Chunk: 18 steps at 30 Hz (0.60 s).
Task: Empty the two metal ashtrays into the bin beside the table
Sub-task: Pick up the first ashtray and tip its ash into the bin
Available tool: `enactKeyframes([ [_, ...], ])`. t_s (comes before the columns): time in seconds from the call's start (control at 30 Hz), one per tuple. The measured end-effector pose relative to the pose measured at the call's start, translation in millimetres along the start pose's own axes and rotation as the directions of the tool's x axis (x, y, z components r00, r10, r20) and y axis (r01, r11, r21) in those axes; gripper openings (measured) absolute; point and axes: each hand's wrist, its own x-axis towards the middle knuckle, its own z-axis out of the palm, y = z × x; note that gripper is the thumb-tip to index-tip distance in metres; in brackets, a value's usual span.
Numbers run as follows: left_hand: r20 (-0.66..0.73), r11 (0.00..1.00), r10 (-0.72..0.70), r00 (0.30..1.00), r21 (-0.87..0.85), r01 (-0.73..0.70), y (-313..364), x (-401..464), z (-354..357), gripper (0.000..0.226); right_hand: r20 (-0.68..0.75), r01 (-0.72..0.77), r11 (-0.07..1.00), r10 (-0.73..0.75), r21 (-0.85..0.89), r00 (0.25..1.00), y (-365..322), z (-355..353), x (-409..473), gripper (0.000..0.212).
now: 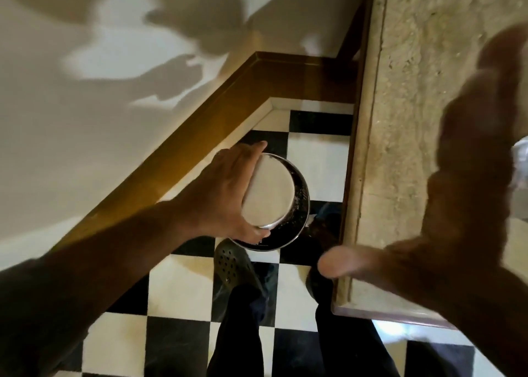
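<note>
Looking down from the head camera, the left hand (225,193) grips one metal ashtray (268,192) by its rim, fingers wrapped round the far edge and thumb at the near edge. The ashtray is turned over, its flat pale underside facing up, and it sits directly above the bin (297,219), a round dark-lined container with a shiny rim standing on the black-and-white tiled floor (183,285) in the gap between the wall's wooden skirting (200,125) and the stone table (428,90). The ashtray covers most of the bin's mouth, offset towards the wall side, so anything falling should land inside; whether it is already empty cannot be told.

The right hand (457,219) is blurred, fingers spread wide and holding nothing, over the table's near corner. A bright blurred shape at the right edge of the view may be the second ashtray, but that cannot be confirmed. If so, the free right hand is the nearer one to it, while the left hand must travel back rightwards from the bin. A dark shoe (231,265) stands just beside the bin.
</note>
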Motion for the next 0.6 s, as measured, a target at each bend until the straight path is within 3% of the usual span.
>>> enactKeyframes([
  [0.1, -0.116, 0.997, 0.062, 0.991, -0.041, -0.067, 2, 4, 6, 0.136, 0.264, 0.112, 0.987, -0.079, -0.113, 0.961, -3, 41, -3, 0.118],
  [0.17, -0.183, 0.991, 0.082, 0.98, -0.088, -0.099, 3, 10, 11, 0.13, 0.522, 0.171, 0.963, -0.038, -0.208, 0.852, 2, 72, -8, 0.122],
  [0.2, -0.189, 0.991, 0.081, 0.979, -0.093, -0.1, 4, 14, 16, 0.131, 0.582, 0.179, 0.958, -0.017, -0.222, 0.813, 9, 78, -7, 0.125],
  [0.23, -0.208, 0.988, 0.101, 0.973, -0.093, -0.122, 7, 18, 19, 0.132, 0.6, 0.178, 0.958, -0.008, -0.225, 0.8, 15, 76, -5, 0.126],
  [0.33, -0.274, 0.974, 0.177, 0.945, -0.087, -0.208, 8, 48, 50, 0.128, 0.449, 0.103, 0.956, 0.033, -0.276, 0.893, 37, 50, -5, 0.129],
  [0.4, -0.246, 0.977, 0.177, 0.953, -0.076, -0.201, 12, 58, 56, 0.133, 0.253, 0.063, 0.968, 0.0, -0.242, 0.967, 39, 25, -2, 0.131],
  [0.47, -0.269, 0.973, 0.177, 0.947, -0.098, -0.209, 18, 64, 56, 0.136, 0.069, 0.054, 0.962, -0.037, -0.269, 0.997, 35, 12, -7, 0.128],
  [0.5, -0.267, 0.972, 0.168, 0.949, -0.117, -0.205, 18, 62, 53, 0.135, 0.092, 0.059, 0.957, -0.035, -0.282, 0.995, 35, 22, -11, 0.128],
  [0.6, -0.298, 0.97, 0.162, 0.941, -0.129, -0.208, 8, 56, 47, 0.126, 0.467, 0.202, 0.917, -0.019, -0.345, 0.884, 50, 81, -26, 0.13],
])
